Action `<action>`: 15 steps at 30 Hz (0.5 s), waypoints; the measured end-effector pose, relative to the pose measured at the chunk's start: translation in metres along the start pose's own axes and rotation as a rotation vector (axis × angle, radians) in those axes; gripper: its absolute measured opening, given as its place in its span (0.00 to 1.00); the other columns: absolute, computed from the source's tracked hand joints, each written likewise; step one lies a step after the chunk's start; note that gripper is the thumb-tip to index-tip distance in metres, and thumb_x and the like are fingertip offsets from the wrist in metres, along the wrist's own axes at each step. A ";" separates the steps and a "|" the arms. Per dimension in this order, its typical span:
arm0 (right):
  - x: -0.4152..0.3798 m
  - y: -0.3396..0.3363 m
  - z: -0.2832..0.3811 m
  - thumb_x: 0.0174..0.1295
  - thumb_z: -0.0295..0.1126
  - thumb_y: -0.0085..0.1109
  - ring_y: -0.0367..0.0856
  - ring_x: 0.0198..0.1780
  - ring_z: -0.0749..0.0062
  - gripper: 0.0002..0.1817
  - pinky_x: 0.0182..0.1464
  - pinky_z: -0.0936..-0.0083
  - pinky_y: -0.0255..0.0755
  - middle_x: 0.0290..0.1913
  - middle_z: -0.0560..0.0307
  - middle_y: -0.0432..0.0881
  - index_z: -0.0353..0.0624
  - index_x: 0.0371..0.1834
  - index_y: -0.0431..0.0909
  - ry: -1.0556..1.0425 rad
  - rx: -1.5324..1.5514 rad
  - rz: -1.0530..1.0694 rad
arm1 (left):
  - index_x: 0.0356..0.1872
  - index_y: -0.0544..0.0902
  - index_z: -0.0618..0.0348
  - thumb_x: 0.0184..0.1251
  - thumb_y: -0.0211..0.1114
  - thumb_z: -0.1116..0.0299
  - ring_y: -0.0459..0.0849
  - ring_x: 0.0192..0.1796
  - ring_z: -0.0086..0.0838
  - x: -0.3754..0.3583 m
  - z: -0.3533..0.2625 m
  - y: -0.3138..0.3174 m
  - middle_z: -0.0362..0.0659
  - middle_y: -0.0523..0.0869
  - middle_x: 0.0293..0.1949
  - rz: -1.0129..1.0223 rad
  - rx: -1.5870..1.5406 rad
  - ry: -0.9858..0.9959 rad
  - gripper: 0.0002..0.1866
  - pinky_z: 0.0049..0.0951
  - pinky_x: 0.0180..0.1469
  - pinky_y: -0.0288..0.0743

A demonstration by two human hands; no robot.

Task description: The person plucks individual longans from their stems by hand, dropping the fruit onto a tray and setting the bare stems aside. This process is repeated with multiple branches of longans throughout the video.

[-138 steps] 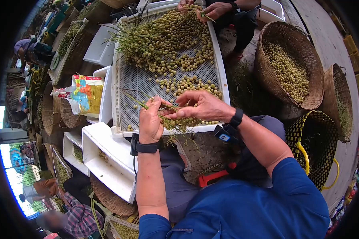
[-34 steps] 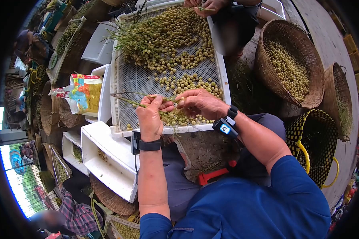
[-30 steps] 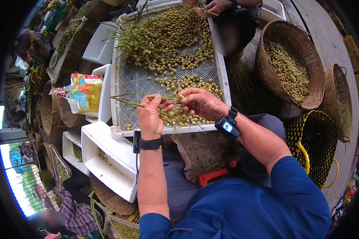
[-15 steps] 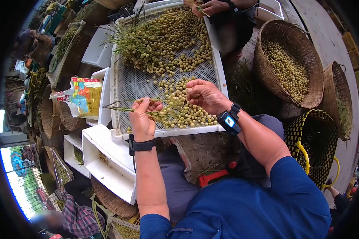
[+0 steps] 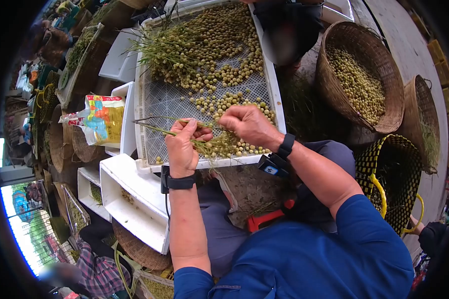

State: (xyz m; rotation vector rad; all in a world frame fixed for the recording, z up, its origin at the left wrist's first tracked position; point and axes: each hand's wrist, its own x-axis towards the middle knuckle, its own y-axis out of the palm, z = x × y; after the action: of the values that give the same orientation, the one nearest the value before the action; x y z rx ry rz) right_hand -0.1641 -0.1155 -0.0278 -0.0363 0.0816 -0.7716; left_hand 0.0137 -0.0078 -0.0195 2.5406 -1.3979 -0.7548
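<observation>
My left hand (image 5: 183,149) is closed around several thin green fruit stems (image 5: 154,125), whose bare ends stick out to the left. Their branching, fruit-bearing side (image 5: 217,145) spreads to the right below my right hand. My right hand (image 5: 252,124) is closed in a pinch at the sprigs; whatever its fingertips grip is hidden. Both hands are over the near part of a white mesh tray (image 5: 279,117). Loose round yellow-green fruits (image 5: 212,104) lie around them on the mesh. Farther back in the tray is a heap of fruit-bearing sprigs (image 5: 172,57).
A wicker basket (image 5: 396,94) of the same fruits stands at the right, beside a yellow-black woven basket (image 5: 411,159). White foam boxes (image 5: 134,207) and a printed plastic bag (image 5: 107,119) are at the left. Another person's dark clothing (image 5: 297,25) shows behind the tray.
My right hand has moved left and down to the sprigs, its fingers closing. My left hand still grips the stems. The other person's hands have mostly left the tray's far edge.
</observation>
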 end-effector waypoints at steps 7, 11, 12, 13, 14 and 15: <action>0.007 -0.029 -0.006 0.68 0.35 0.63 0.80 0.43 0.78 0.11 0.46 0.75 0.76 0.44 0.57 0.84 0.38 0.46 0.83 -0.006 -0.375 -0.162 | 0.41 0.79 0.60 0.75 0.61 0.69 0.88 0.38 0.35 0.009 -0.017 -0.028 0.45 0.85 0.36 0.034 -0.192 -0.043 0.05 0.34 0.41 0.85; -0.004 -0.028 0.009 0.68 0.41 0.60 0.76 0.58 0.73 0.26 0.61 0.72 0.70 0.60 0.56 0.79 0.39 0.65 0.74 0.149 0.207 0.171 | 0.44 0.82 0.61 0.74 0.62 0.70 0.86 0.38 0.35 0.009 -0.018 -0.032 0.45 0.86 0.37 0.000 -0.286 -0.103 0.06 0.32 0.40 0.83; -0.006 -0.024 0.013 0.68 0.42 0.60 0.75 0.59 0.73 0.26 0.62 0.71 0.69 0.60 0.56 0.79 0.39 0.65 0.75 0.177 0.248 0.229 | 0.44 0.81 0.61 0.74 0.62 0.70 0.87 0.38 0.35 0.009 -0.018 -0.031 0.45 0.86 0.38 0.018 -0.294 -0.126 0.06 0.31 0.39 0.83; -0.008 -0.020 0.014 0.68 0.43 0.60 0.74 0.60 0.73 0.26 0.64 0.70 0.68 0.60 0.56 0.79 0.39 0.64 0.75 0.204 0.290 0.286 | 0.44 0.81 0.61 0.74 0.62 0.70 0.87 0.38 0.35 0.008 -0.017 -0.030 0.45 0.86 0.38 0.036 -0.302 -0.150 0.06 0.31 0.39 0.83; -0.009 -0.013 0.005 0.68 0.46 0.59 0.81 0.56 0.68 0.30 0.58 0.71 0.77 0.55 0.49 0.82 0.34 0.65 0.74 0.141 0.318 0.274 | 0.44 0.81 0.61 0.74 0.62 0.70 0.87 0.38 0.35 0.008 -0.016 -0.028 0.45 0.86 0.38 0.038 -0.301 -0.152 0.06 0.31 0.39 0.83; -0.009 -0.012 0.005 0.68 0.46 0.59 0.81 0.56 0.68 0.30 0.58 0.71 0.77 0.55 0.49 0.82 0.34 0.65 0.74 0.142 0.319 0.272 | 0.45 0.81 0.61 0.74 0.62 0.69 0.87 0.38 0.36 0.008 -0.014 -0.026 0.45 0.86 0.39 0.015 -0.267 -0.150 0.07 0.30 0.38 0.83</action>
State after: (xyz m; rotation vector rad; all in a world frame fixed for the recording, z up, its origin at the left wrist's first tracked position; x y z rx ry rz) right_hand -0.1783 -0.1176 -0.0213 0.3272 0.0947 -0.5076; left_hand 0.0439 -0.0016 -0.0193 2.3082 -1.2582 -1.0702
